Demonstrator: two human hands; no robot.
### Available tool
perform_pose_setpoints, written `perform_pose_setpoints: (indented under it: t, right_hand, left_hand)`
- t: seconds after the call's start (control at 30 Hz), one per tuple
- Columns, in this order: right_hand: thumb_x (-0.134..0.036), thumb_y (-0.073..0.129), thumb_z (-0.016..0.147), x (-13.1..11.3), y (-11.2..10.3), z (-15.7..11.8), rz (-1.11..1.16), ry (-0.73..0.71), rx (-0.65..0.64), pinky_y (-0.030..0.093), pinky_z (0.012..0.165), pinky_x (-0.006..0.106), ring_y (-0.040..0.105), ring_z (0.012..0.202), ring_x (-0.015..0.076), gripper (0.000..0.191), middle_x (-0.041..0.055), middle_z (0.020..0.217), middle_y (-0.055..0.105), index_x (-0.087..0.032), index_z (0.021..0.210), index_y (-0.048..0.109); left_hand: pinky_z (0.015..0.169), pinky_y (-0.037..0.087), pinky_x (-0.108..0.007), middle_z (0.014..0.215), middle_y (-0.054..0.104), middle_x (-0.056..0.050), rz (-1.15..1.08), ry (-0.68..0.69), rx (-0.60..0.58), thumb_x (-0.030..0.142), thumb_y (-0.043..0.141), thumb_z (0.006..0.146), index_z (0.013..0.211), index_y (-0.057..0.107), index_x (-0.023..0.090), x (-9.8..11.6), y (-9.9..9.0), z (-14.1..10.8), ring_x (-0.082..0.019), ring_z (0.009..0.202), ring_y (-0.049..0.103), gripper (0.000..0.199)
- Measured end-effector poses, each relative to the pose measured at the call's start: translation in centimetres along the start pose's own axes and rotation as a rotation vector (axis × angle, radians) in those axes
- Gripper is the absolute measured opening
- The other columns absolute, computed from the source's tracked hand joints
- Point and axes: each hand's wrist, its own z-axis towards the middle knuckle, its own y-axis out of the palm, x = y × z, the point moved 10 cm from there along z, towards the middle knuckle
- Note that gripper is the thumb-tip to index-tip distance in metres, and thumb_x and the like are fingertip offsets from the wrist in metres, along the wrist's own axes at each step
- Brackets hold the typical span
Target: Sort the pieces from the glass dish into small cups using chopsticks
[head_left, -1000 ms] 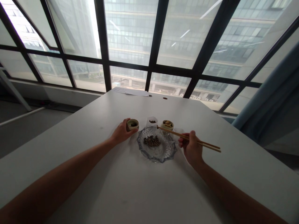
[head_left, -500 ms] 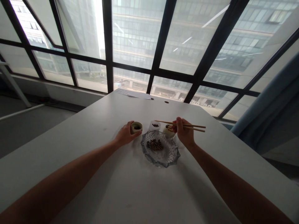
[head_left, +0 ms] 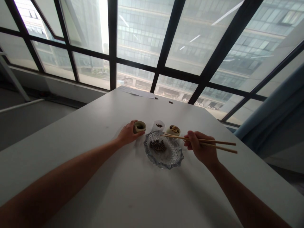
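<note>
The left hand point(head_left: 128, 135) clasps a small, round, greenish-beige cup point(head_left: 139, 130). Rightward, slender dark-brown pieces point(head_left: 158, 146) lie heaped on a clear, scalloped glass plate point(head_left: 175, 157). Thin wooden chopsticks point(head_left: 177, 136), clamped in the right hand point(head_left: 205, 152), run leftward — tips slightly apart (nothing visible between) — with the heap slightly left of them, nearer the wearer.
</note>
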Motion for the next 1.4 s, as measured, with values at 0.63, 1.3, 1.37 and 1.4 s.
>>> perform_pose_setpoints:
  t: [0.63,1.3,1.37,1.4]
  right_hand:
    - [-0.054,0.064,0.087,-3.1,4.4,0.3,-0.152,-0.231,-0.379,0.032,0.043,0.023,0.045,0.043,0.012,0.044,0.0008,0.049,0.055,-0.019,0.059,0.067]
    - [-0.049,0.053,0.097,-3.2,5.5,-0.3,-0.239,-0.257,-0.569,0.033,0.042,0.022,0.044,0.042,0.0101,0.045,-0.0019,0.05,0.052,-0.019,0.063,0.058]
    - [-0.049,0.054,0.097,-3.2,5.5,-0.3,-0.21,-0.235,-0.581,0.034,0.042,0.022,0.046,0.043,0.0104,0.045,-0.0014,0.05,0.053,-0.019,0.063,0.058]
    - [-0.05,0.054,0.097,-3.2,5.4,-0.2,-0.197,-0.223,-0.583,0.035,0.042,0.022,0.047,0.043,0.0108,0.046,-0.0009,0.051,0.054,-0.019,0.063,0.059]
  left_hand:
    - [0.096,0.05,-0.045,0.121,0.066,-0.014,0.006,0.011,0.0,0.054,0.07,0.077,0.134,0.048,0.018,0.0,0.0,0.0,-0.031,0.109,0.064,0.071]
    - [0.094,0.05,-0.043,0.12,0.067,-0.013,0.002,0.005,0.004,0.054,0.07,0.076,0.134,0.049,0.019,0.1,-0.1,0.0,-0.03,0.107,0.064,0.071]
    - [0.094,0.05,-0.043,0.119,0.067,-0.013,0.002,0.004,0.001,0.054,0.07,0.076,0.134,0.049,0.018,0.1,-0.1,0.0,-0.03,0.106,0.064,0.071]
    - [0.093,0.05,-0.043,0.119,0.067,-0.013,0.002,0.004,0.0,0.054,0.07,0.076,0.134,0.049,0.018,0.1,-0.1,0.0,-0.03,0.106,0.065,0.071]
